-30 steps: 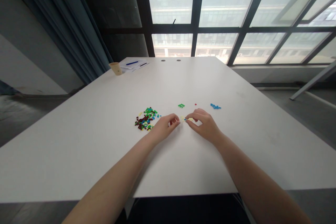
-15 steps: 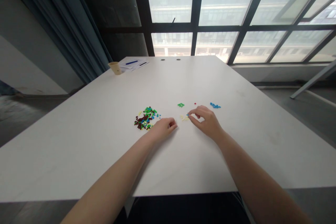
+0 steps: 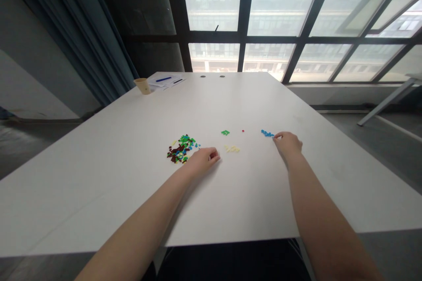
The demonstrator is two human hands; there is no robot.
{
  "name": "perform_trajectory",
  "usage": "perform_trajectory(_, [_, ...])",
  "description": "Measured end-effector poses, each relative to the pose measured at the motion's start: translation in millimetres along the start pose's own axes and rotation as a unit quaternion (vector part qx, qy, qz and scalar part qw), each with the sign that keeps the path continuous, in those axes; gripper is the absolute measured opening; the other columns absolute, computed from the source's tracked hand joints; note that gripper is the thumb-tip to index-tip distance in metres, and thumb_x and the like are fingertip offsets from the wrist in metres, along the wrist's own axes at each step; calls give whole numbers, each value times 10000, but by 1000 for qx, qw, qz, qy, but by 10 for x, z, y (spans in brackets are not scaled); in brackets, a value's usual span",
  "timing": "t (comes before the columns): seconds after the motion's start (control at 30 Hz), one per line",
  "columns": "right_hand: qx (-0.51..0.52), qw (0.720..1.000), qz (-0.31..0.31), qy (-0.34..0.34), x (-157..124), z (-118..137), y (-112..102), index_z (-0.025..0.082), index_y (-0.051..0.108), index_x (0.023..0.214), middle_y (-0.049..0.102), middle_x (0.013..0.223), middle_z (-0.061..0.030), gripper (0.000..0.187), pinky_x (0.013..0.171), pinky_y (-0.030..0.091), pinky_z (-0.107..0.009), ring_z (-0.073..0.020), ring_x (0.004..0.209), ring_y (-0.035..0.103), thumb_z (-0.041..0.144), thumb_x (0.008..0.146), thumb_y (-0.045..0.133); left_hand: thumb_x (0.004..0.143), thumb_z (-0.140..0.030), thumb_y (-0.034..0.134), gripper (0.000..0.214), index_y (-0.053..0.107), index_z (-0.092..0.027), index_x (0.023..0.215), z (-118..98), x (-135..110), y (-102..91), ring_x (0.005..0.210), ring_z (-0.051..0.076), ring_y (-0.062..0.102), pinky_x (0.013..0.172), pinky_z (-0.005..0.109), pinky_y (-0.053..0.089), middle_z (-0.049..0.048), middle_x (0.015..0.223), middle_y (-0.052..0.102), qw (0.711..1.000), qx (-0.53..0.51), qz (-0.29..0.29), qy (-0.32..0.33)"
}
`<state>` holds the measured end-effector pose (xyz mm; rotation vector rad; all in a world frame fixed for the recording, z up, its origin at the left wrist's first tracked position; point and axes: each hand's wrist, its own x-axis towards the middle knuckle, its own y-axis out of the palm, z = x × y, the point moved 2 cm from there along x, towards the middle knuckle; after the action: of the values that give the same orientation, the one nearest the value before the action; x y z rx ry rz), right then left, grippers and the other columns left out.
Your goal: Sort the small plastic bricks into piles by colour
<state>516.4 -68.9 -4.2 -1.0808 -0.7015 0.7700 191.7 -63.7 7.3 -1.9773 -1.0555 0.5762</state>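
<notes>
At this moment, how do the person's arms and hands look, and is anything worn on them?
The left hand and right hand are bare, with no glove or ring visible. The left forearm and right forearm taper toward the hands; neither shows a sleeve or watch.

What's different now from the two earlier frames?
The right hand, earlier pinching a small blue piece by the pale yellow pieces, has moved right to the cluster of small blue pieces; whether it has let go is unclear. The left hand has drawn back slightly left. The multicoloured pile of small pieces, small green pieces, single small red piece and tan tapered cup stayed put.
</notes>
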Motion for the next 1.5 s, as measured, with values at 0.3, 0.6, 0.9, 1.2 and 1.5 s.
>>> perform_trajectory(0.3, [29,999,-5,33,74,-39,105,262,698,869,667,898,-75,226,708,400,-346,-235,865,576,332,691,576,779,-372,443,237,592,-190,747,0,-4,3,615,126,497,562,226,338,9,697,602,1000,13,1,6])
perform_trajectory(0.6, [97,994,-55,5,45,6,5,194,695,850,622,739,-68,251,609,354,-283,-178,671,527,325,718,527,780,-357,439,230,590,-185,754,16,18,-28,625,135,510,573,240,355,19,711,608,1000,15,-20,-2])
perform_trajectory(0.9, [221,929,133,-265,-443,584,-237,185,306,504,208,505,49,407,471,193,-235,-76,482,228,477,764,422,769,-264,433,211,616,-197,849,437,28,-532,768,174,562,706,270,413,48,846,645,963,70,-231,-119])
perform_trajectory(1.2, [128,867,341,-340,-775,814,-98,186,257,518,214,505,53,374,454,160,-236,-68,472,210,429,736,440,687,-222,527,190,672,-196,807,498,71,-336,783,209,559,696,300,420,82,850,620,982,101,-117,-109])
perform_trajectory(1.5, [137,873,330,-332,-769,804,-111,190,242,517,206,506,49,365,447,153,-242,-72,473,202,419,725,436,672,-190,537,173,681,-215,764,557,111,-294,806,194,554,744,293,426,59,858,634,984,106,-95,-106])
